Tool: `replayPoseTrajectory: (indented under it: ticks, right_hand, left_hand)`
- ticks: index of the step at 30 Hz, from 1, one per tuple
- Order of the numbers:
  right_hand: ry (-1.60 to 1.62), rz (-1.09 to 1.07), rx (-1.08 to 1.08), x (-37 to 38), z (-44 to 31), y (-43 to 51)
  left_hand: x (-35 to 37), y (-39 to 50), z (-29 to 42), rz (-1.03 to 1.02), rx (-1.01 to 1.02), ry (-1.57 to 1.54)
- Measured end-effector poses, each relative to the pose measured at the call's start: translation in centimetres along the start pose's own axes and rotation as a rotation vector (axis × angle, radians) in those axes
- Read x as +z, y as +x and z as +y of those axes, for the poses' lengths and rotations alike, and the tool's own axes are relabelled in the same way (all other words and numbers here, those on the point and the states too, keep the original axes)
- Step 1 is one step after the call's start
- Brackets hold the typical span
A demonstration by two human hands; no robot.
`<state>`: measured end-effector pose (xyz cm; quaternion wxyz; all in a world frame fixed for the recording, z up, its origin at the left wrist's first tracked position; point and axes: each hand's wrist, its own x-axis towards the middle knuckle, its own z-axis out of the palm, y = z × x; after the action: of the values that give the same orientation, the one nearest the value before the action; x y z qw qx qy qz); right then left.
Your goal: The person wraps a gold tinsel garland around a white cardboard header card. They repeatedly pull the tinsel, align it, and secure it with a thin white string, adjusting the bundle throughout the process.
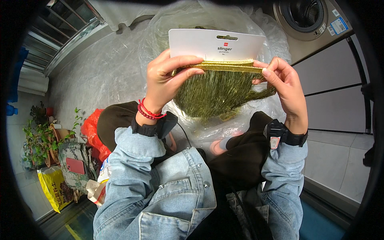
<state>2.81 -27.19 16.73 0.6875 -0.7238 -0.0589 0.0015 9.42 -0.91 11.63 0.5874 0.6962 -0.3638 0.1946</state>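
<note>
A white header card (pixel 195 43) with a hang slot and printing stands up between my hands. Along its lower edge runs a folded gold band (pixel 228 66), with dark green-gold fringe (pixel 216 93) of a garland hanging beneath it. My left hand (pixel 168 75) pinches the band and the card's lower left part between thumb and fingers. At the band's right end, my right hand (pixel 282 81) holds it between thumb and index finger; a strand of the fringe trails below those fingers. Parts of the fingers behind the card and fringe are hidden.
Clear plastic sheeting (pixel 162 24) lies beyond and under the fringe. A washing machine (pixel 315 39) stands at the upper right. To the left are a red plastic bag (pixel 93 129), potted plants (pixel 45 138), a yellow bag (pixel 51 189) and a phone (pixel 75 166) on camouflage cloth (pixel 64 150).
</note>
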Motion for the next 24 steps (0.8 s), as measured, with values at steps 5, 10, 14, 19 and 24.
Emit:
replayPoseTrajectory:
  ticks: [5, 10, 14, 19, 24]
  right_hand:
    - [-0.038, 0.025, -0.018, 0.2, -0.8, -0.3]
    - [-0.089, 0.031, -0.045, 0.2, -1.4, -0.7]
    - [-0.083, 0.032, -0.059, 0.0, -1.1, -0.5]
    - [-0.084, 0.061, -0.107, -0.2, -0.7, -0.2]
    - [-0.147, 0.09, -0.185, 0.0, -0.7, -0.3]
  left_hand:
    - [-0.1, 0.1, 0.2, 0.008, 0.108, 0.152]
    - [0.0, 0.1, 0.1, 0.041, 0.124, 0.145]
    - [0.0, -0.2, 0.4, 0.067, 0.074, 0.104]
    - [0.0, -0.7, 1.7, 0.08, -0.003, -0.043]
    - [-0.1, -0.8, 2.6, 0.105, 0.022, -0.092]
